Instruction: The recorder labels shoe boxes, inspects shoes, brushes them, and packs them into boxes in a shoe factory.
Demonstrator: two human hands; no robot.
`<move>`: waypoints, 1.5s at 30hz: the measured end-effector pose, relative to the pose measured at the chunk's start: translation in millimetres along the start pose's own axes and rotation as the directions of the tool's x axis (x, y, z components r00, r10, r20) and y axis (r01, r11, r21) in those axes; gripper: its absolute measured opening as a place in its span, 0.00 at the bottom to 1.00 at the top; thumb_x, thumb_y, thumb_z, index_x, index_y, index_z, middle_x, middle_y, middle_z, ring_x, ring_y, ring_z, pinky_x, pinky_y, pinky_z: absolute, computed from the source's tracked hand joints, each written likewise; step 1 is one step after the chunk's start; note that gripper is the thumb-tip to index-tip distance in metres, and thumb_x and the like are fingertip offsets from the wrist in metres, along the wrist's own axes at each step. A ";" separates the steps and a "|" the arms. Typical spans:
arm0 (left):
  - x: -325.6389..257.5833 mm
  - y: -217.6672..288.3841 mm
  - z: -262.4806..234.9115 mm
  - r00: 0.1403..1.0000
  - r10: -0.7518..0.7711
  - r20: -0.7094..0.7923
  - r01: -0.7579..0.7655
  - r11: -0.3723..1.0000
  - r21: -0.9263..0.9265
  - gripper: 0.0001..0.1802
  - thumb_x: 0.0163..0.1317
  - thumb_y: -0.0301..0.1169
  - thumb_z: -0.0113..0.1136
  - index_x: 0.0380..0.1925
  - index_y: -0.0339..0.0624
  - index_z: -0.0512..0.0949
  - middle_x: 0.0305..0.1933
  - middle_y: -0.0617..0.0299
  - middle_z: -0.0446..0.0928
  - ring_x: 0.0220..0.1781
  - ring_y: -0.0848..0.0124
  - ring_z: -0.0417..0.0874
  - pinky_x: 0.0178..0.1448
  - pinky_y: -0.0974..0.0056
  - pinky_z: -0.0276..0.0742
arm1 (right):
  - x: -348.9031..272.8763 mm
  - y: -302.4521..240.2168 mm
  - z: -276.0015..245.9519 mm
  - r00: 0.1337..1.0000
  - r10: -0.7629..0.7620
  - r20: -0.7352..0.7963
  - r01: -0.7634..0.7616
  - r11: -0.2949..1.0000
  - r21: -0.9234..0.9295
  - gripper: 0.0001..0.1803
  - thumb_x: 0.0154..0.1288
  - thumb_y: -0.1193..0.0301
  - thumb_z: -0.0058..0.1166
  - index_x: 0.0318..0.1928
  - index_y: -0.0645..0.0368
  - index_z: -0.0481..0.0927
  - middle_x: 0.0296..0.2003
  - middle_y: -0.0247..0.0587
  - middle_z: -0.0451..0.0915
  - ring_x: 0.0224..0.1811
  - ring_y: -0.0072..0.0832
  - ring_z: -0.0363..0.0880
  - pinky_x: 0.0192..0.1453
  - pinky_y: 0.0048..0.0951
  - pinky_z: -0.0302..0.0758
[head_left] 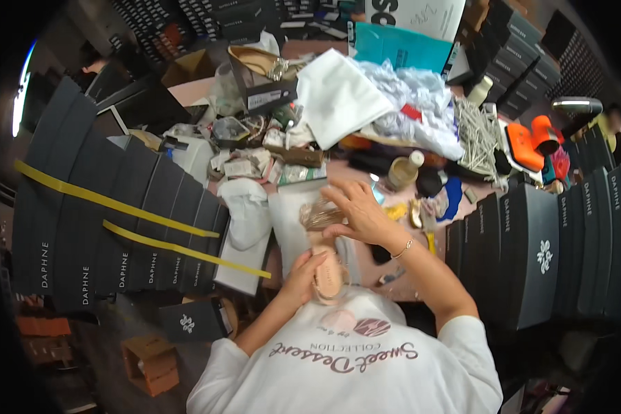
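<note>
A beige shoe (329,277) with a pale insole is held close in front of my white shirt, its heel end toward me. My left hand (301,277) is closed round its left side, the thumb lying over the insole. At the far end the toe part looks brownish and crinkled, blurred by motion. My right hand (363,211) arches over that end, thumb and fingers apart; whether it touches the shoe is unclear. Beneath lies an open white box (283,219). Left of it sits a bundle of white tissue paper (244,215).
Dark shoe boxes stand in rows at left (124,228) and right (507,255), yellow straps (117,201) across the left row. Farther back are a bottle (401,172), crumpled tissue (421,103), a white sheet (338,96), thin pale sticks (472,138) and an orange tool (524,148).
</note>
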State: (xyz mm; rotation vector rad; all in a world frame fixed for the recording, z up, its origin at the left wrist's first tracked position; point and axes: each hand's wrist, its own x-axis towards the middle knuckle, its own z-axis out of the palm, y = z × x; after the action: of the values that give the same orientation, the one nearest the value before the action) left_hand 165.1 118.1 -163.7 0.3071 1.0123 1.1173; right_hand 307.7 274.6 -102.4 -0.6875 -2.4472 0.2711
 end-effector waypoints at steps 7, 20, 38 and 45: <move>-17.4 16.5 -31.8 0.980 0.041 -0.194 -0.120 0.902 -0.416 0.23 0.71 0.41 0.46 0.55 0.32 0.68 0.54 0.53 0.75 0.55 0.65 0.78 0.58 0.61 0.76 | 108.3 -136.2 -113.8 0.923 -0.263 -0.280 0.347 0.884 0.313 0.09 0.51 0.68 0.57 0.34 0.54 0.75 0.25 0.36 0.74 0.32 0.32 0.79 0.32 0.34 0.73; 38.4 46.1 -16.1 0.991 -0.057 0.119 0.102 0.907 -0.409 0.26 0.72 0.46 0.41 0.56 0.35 0.69 0.40 0.55 0.80 0.40 0.67 0.83 0.46 0.60 0.82 | -88.0 -49.8 42.4 0.802 0.262 0.536 -0.577 0.109 0.810 0.45 0.57 0.70 0.65 0.70 0.59 0.53 0.64 0.45 0.63 0.65 0.31 0.64 0.66 0.33 0.63; 33.2 14.2 -30.4 0.967 0.244 -0.077 -0.243 0.970 0.021 0.28 0.73 0.50 0.38 0.60 0.38 0.65 0.57 0.58 0.73 0.58 0.69 0.75 0.61 0.63 0.70 | -93.2 -39.1 25.2 0.593 0.439 0.675 -0.651 -0.233 0.723 0.21 0.74 0.59 0.40 0.54 0.63 0.71 0.43 0.45 0.77 0.42 0.36 0.78 0.50 0.35 0.72; 34.2 -30.1 -22.5 0.970 0.244 0.017 -0.243 0.969 -0.033 0.27 0.74 0.48 0.35 0.62 0.41 0.64 0.60 0.61 0.71 0.61 0.72 0.71 0.65 0.64 0.64 | -69.1 -65.4 41.7 0.912 0.403 0.076 -0.408 0.911 0.060 0.28 0.57 0.68 0.58 0.54 0.73 0.68 0.43 0.59 0.75 0.41 0.51 0.76 0.45 0.45 0.72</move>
State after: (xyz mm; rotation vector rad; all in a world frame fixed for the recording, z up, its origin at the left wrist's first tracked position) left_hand 167.6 127.8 -213.5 0.4260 0.9559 1.3473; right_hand 304.9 180.9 -147.3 -1.1700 -2.3169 0.5496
